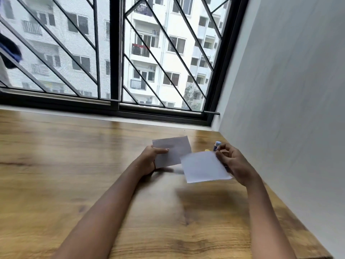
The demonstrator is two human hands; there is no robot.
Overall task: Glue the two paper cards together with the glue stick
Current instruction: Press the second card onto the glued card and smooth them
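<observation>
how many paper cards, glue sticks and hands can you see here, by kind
paper cards: 2, one held in each hand
glue stick: 1
hands: 2
total: 5

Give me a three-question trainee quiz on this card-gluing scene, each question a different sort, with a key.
1. True or false: the left hand holds the left card while the right hand holds the right card.
2. The glue stick is: A) in the left hand; B) just beyond the right hand's fingers; C) in a pencil case.
3. Fill in: both forearms reach over a wooden ___.
Key: 1 true; 2 B; 3 table.
</observation>
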